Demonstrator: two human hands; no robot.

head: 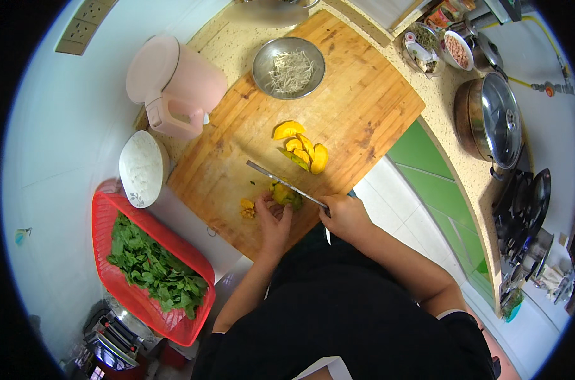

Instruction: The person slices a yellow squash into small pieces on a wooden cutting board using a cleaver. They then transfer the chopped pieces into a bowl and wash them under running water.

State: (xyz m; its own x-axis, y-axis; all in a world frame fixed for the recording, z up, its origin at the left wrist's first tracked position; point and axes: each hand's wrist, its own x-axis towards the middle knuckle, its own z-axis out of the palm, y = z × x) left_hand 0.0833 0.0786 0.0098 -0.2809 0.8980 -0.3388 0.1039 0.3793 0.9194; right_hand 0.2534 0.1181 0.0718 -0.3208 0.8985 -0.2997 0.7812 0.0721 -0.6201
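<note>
My right hand [346, 216] grips the handle of a kitchen knife [287, 184], whose blade points up and to the left. Under the blade, on the wooden cutting board [230, 152], lies a piece of pumpkin [283, 194] with mottled green and yellow skin. My left hand [272, 221] holds this piece from the near side with its fingertips. Whether the edge is in the flesh cannot be told. Several cut yellow pumpkin slices [319, 158] lie beyond the knife. Small orange scraps [247, 209] sit just left of my left hand.
A metal bowl of pale shreds [289, 69] stands on the board's far part. Leftward are a pink electric kettle [183, 85], a bowl of white powder [142, 166] and a red basket [97, 237] of leafy greens [154, 266]. A lidded pot [491, 121] stands on the right counter.
</note>
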